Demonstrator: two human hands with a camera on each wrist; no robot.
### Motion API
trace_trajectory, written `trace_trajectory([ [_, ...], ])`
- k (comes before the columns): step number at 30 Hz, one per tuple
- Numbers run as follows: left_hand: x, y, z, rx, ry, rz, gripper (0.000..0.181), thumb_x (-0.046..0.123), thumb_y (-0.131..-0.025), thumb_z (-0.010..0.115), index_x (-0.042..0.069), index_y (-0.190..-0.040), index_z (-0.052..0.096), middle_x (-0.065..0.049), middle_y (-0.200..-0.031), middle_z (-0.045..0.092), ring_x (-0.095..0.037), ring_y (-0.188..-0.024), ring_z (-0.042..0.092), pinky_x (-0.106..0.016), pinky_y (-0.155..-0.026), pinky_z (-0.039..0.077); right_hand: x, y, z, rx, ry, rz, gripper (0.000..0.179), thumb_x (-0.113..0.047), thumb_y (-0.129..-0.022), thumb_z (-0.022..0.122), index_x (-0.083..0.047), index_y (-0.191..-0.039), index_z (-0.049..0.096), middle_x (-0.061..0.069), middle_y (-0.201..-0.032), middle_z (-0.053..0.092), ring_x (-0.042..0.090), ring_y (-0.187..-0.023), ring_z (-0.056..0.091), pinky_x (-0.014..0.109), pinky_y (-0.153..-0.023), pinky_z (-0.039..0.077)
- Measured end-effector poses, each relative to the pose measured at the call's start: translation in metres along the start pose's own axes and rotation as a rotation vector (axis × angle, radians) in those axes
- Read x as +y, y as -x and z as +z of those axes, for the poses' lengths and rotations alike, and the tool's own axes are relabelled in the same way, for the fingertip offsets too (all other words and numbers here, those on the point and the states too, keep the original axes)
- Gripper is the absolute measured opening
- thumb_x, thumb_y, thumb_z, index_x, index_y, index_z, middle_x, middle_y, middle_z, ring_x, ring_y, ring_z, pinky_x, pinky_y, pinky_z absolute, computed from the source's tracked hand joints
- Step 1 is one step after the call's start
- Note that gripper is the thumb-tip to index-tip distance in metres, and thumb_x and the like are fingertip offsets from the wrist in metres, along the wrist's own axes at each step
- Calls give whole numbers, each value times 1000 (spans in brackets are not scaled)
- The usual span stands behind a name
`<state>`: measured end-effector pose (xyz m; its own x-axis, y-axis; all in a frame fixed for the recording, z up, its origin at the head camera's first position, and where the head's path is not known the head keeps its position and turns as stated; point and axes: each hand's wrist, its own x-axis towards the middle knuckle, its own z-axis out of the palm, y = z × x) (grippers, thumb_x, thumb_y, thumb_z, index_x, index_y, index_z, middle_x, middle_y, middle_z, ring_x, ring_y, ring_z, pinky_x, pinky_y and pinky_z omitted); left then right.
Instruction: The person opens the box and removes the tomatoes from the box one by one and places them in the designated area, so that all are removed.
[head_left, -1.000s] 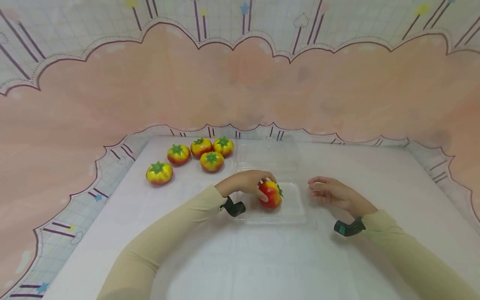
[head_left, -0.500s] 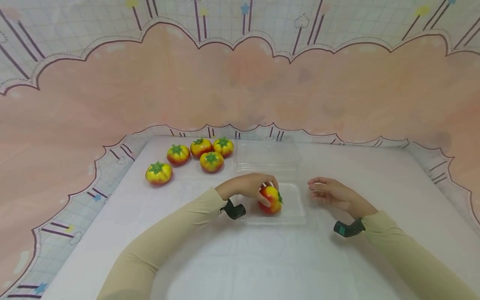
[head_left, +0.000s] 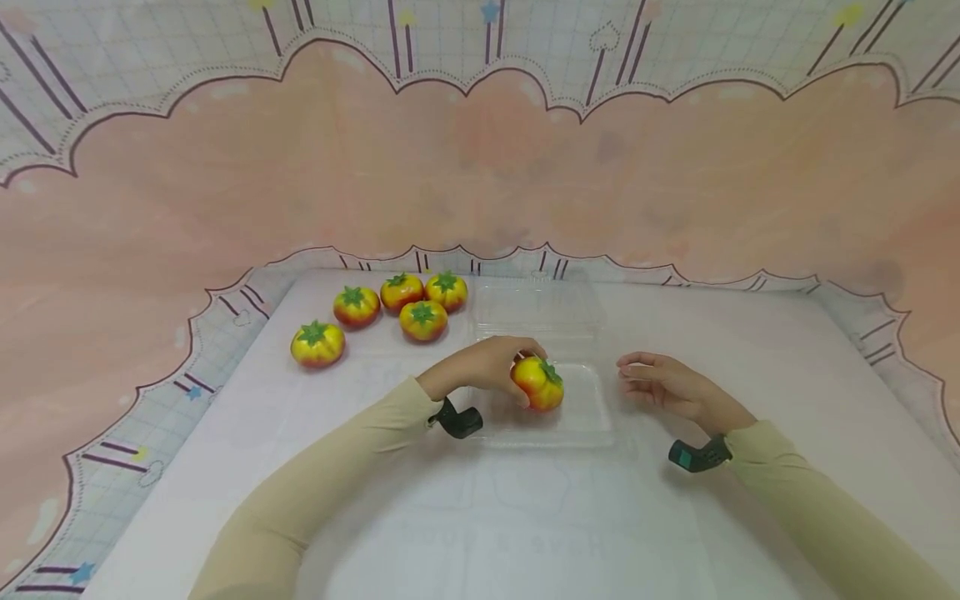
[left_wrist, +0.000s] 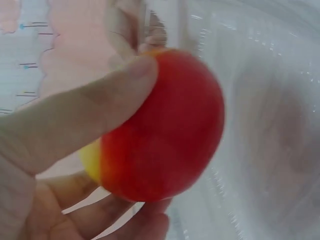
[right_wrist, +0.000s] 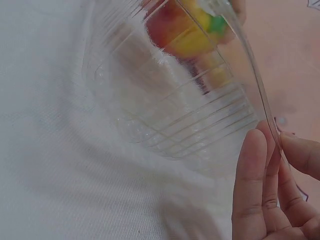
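Note:
My left hand [head_left: 487, 364] grips a glossy red and yellow tomato [head_left: 536, 385] with a green leafy top, over the base of an open clear plastic box [head_left: 588, 408]. In the left wrist view the thumb [left_wrist: 100, 100] lies along the tomato's side and the other fingers curl beneath it. Whether the tomato touches the box floor cannot be told. At the box's right side, my right hand [head_left: 667, 390] pinches the clear rim [right_wrist: 262, 95] between thumb and fingers, as the right wrist view shows.
Several similar tomatoes [head_left: 423, 321] stand at the back left of the white table [head_left: 465, 525], one [head_left: 318, 345] a little apart. The box's clear lid [head_left: 536, 307] lies folded back behind its base. A patterned cloth backdrop [head_left: 480, 175] rises behind the table.
The left hand dipped slightly, then rose and shifted left with the tomato. The tomato has turned, so its green top now faces more upward. The right hand stays in place.

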<state>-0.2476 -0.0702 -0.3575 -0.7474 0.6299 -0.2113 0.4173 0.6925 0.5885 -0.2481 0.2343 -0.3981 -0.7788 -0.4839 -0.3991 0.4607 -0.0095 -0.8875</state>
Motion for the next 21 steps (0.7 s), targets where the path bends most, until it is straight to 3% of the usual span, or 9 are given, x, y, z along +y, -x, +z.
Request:
trace_trajectory([
  [5,-3,16,-12,144,83,25,64,20,-75,79,12,-131,50,-8,-129,56,-24,-115,53,-38,-102,46,1,0,-1,-17,-20,-5,14,-6,-96,49,-14,-94,61,-3,-85,66,8,-75,64,18,-72,55],
  [9,-10,33,-22,277,159,4,65,22,-76,78,13,-133,48,-8,-131,54,-27,-118,53,-43,-102,46,1,0,-1,-29,-24,-16,14,-6,-96,51,-13,-94,62,-3,-85,66,8,-75,64,18,-72,55],
  [17,-39,69,-32,647,283,-124,72,21,-74,80,11,-136,45,-12,-136,50,-29,-122,49,-44,-101,46,0,0,0,-2,-22,-2,13,-7,-95,51,-14,-93,62,-2,-85,65,7,-74,63,17,-72,55],
  [21,-55,84,-33,788,296,-186,72,18,-75,79,8,-136,43,-15,-134,50,-31,-120,49,-46,-102,45,0,0,-1,-1,-22,0,13,-7,-95,52,-15,-93,62,-3,-85,64,8,-74,63,18,-72,55],
])
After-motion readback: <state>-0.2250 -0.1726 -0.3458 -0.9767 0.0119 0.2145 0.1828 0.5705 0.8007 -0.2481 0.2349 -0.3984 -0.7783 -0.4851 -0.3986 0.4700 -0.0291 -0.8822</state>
